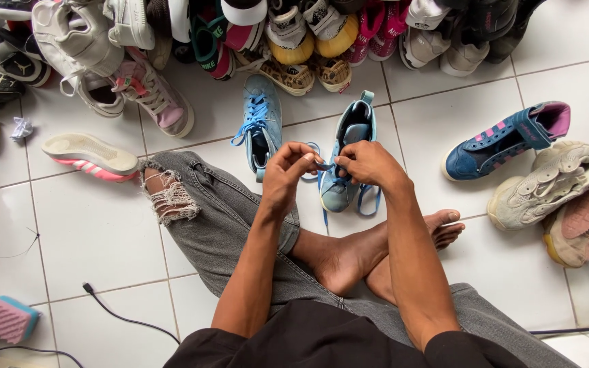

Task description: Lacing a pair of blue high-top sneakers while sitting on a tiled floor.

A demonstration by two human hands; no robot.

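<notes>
My left hand (pixel 286 172) and right hand (pixel 369 165) meet over the light blue high-top shoe (pixel 344 163), each with fingers narrowly pinched on the blue lace (pixel 316 163). The shoe stands on the white tiled floor (pixel 97 232) right under my hands, its toe pointing toward my bare feet (pixel 376 252) at 6 o'clock. Its matching blue shoe (pixel 259 123) lies just beside it at 10 o'clock. At 3 o'clock, well apart, rests a dark blue sneaker with pink stripes (pixel 506 140); a pile of shoes (pixel 274 34) fills 12 o'clock.
</notes>
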